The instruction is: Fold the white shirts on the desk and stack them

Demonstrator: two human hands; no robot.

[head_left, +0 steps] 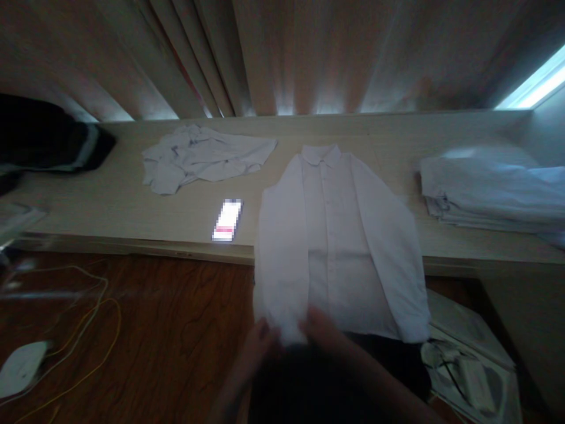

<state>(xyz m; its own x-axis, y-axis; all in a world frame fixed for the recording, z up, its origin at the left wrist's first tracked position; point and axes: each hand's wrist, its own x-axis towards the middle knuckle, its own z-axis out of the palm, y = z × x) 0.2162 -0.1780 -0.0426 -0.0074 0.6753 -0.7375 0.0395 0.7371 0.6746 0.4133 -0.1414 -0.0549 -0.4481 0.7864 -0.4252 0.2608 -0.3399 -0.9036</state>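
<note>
A white long-sleeved shirt (331, 212) lies front up, its collar toward the back of the shelf and its lower part hanging over the front edge onto my lap. Its left-side sleeve runs straight down the shirt front. My left hand (263, 338) pinches the left side of that sleeve's cuff. At the cuff's other side, my right hand (321, 327) is closed on the fabric, with its fingertips slightly blurred. The opposite sleeve (388, 253) slants down to the right, touched by neither hand.
A crumpled white garment (203, 156) and a lit phone (227, 220) lie left of the shirt. Folded white clothes (494, 188) are stacked at right; dark clothing (44, 135) sits far left. Below are loose cables (106, 288), a white device (22, 368) and a box (479, 353).
</note>
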